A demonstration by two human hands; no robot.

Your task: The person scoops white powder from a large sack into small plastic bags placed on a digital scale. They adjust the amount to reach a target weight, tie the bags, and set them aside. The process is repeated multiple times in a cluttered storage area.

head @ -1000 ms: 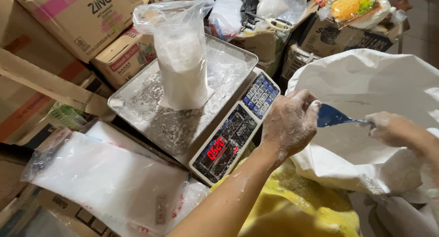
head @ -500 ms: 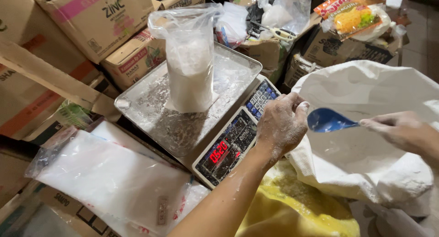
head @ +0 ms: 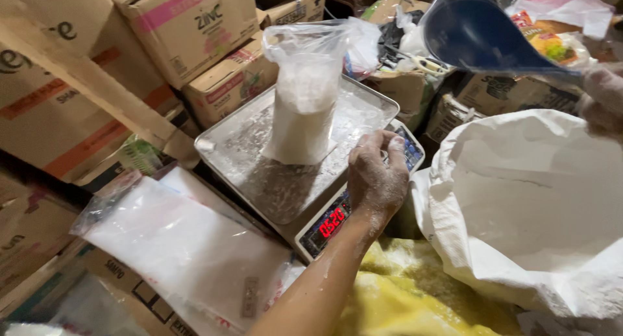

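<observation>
A clear plastic bag (head: 305, 96) part-filled with white powder stands upright on the steel pan (head: 259, 161) of a digital scale (head: 337, 216) with a red lit display. My left hand (head: 376, 174), dusted with powder, hovers over the scale's keypad with fingers curled and nothing in it. Up at the right edge, my right hand (head: 600, 96) grips the handle of a blue scoop (head: 480, 34), raised above the open white sack (head: 538, 200).
Cardboard boxes (head: 188, 24) crowd the left and back. A stack of flat clear plastic bags (head: 188, 252) lies in front of the scale. Yellow fabric (head: 415, 290) sits under my left arm. Packets and bags clutter the back right.
My right hand has lifted the blue scoop out of the sack, up and to the right. My left hand has let go of the sack's rim and moved over the scale's keypad.
</observation>
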